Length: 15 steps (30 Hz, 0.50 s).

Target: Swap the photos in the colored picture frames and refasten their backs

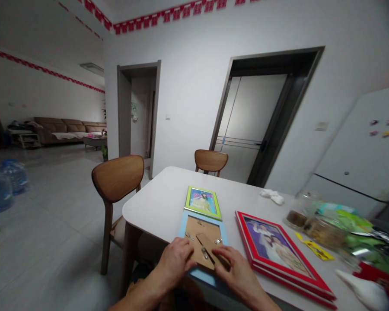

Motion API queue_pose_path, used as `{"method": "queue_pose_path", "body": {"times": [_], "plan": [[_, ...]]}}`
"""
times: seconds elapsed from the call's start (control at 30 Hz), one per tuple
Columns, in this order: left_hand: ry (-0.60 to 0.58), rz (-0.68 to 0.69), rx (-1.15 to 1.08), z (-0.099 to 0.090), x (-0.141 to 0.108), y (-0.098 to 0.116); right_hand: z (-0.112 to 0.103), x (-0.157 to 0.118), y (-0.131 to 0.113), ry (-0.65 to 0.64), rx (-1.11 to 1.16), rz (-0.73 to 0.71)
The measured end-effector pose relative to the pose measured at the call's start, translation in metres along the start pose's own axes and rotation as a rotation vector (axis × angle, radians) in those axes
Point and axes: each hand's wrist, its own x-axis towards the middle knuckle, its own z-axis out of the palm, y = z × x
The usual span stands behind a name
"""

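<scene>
holding blue frame (202, 244) face-down | long axis forward | left hand (174, 261), right hand (236, 271)

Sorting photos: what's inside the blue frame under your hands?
The blue frame's brown cardboard backing and metal clips show beneath the left hand and right hand; any picture inside is covered.

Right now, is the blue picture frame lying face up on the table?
No, the blue frame lies face down, with its brown backing showing upward.
</scene>
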Motion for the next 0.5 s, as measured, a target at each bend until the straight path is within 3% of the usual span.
{"method": "queue_pose_path", "body": {"times": [0.23, 0.5], "plan": [[-0.082, 0.016, 0.035, 0.002, 0.001, -0.001, 0.018, 0.0, 0.009, 0.019, -0.172, -0.031], [-0.09, 0.031, -0.027, 0.016, -0.011, -0.001, 0.014, -0.011, 0.002, 0.018, -0.283, -0.059]]}}
